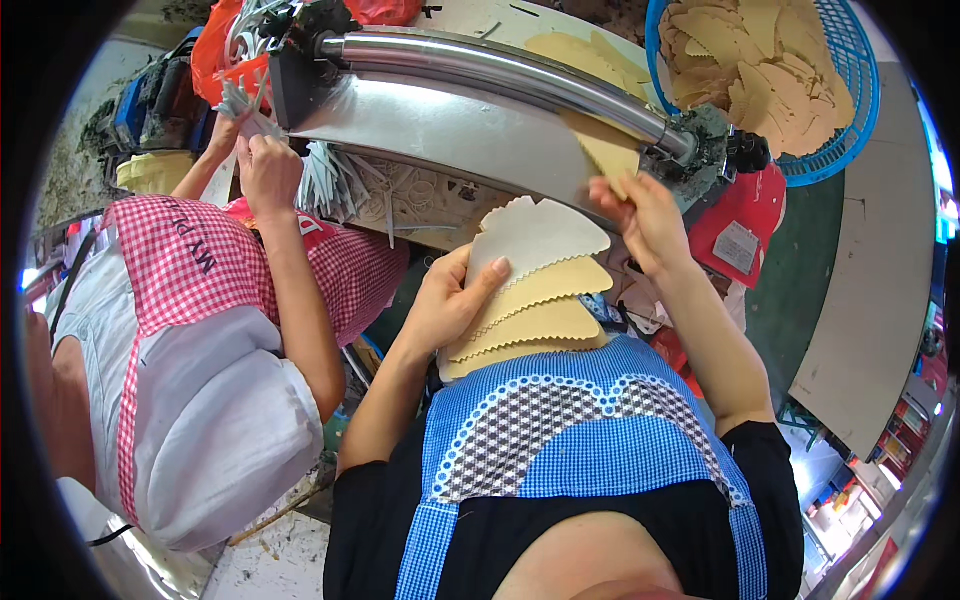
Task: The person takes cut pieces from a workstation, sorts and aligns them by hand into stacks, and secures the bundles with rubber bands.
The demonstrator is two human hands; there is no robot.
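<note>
Zigzag-edged tan pieces (540,322) lie fanned in front of the steel roller (500,78), the left hand (452,303) clasping them beneath a pale grey piece (542,236), apparently spread so each edge separates easily. Near the roller's right end, the right hand (648,222) pinches a single tan piece (608,150) by its lower tip, seemingly keeping fingers clear; beyond that end, a blue basket (870,100) contains more pieces, probably for easy reach.
</note>
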